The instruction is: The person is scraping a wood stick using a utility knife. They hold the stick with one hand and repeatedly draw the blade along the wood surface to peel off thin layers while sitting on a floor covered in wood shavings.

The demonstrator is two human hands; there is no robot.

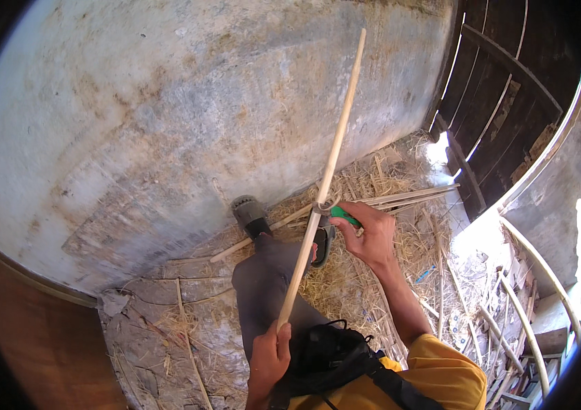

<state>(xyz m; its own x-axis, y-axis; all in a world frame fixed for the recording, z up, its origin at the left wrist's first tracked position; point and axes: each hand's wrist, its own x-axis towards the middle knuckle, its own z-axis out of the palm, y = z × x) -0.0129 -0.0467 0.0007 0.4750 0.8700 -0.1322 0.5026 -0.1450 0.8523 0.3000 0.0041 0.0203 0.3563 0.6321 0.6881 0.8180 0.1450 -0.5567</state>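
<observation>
My left hand point(268, 357) is closed around the lower end of a long, pale, peeled wooden stick point(335, 147). The stick slants up and to the right, its thin far end in front of the wall. My right hand point(371, 234) grips a green-handled knife point(345, 216) partway along it. The knife's dark blade lies across the stick, and a thin curled shaving point(332, 199) stands out beside it. Most of the handle is hidden by my fingers.
Straw-like shavings point(331, 294) litter the floor around my shoes. Several loose sticks point(413, 197) lie ahead, with bent poles point(528, 328) at the right. A stained wall point(188, 123) rises in front, a dark plank door point(502, 102) stands far right. A small blue object point(425, 275) lies among the shavings.
</observation>
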